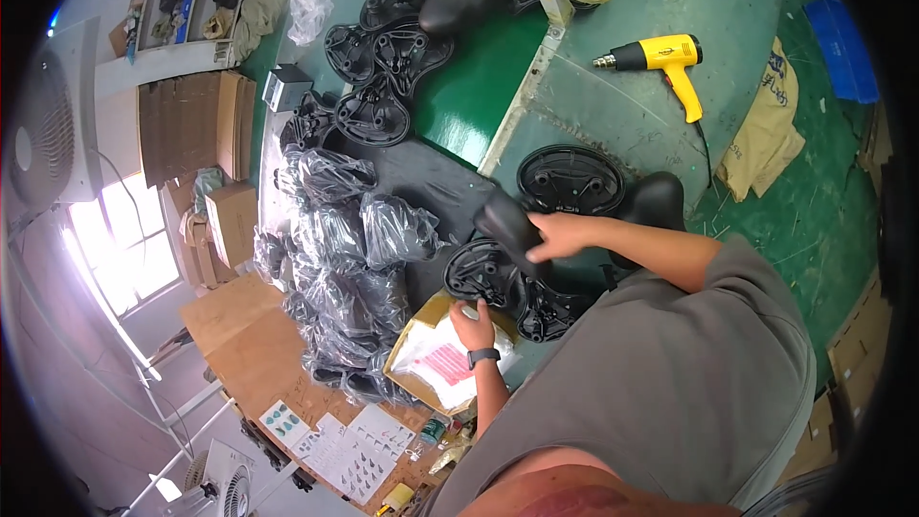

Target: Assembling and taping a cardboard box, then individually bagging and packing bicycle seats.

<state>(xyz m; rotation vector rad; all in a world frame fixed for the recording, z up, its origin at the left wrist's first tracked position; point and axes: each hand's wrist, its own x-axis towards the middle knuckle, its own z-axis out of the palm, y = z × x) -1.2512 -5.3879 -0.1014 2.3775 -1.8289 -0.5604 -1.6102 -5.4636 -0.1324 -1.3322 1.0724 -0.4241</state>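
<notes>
A black bicycle saddle point(509, 228) is gripped at its side by my right hand point(563, 236), whose fingers are closed round it. My left hand point(473, 327), with a dark watch on the wrist, is over a cardboard box point(407, 349) of clear plastic bags point(431, 356). Its visible fingers are apart, and their tips reach the near edge of an upturned saddle point(474, 268). Another upturned saddle point(548, 311) sits right of it, partly under my right arm. Farther off are an upturned saddle point(571, 179) and a smooth-topped one point(659, 211).
Bagged saddles point(335, 239) are piled on the left of the bench. Several unwrapped saddles point(383, 53) cluster at the far side. A yellow heat gun point(668, 57) with a trailing cord lies far right. Printed sheets point(359, 450) and a small bottle point(433, 431) are at the near left.
</notes>
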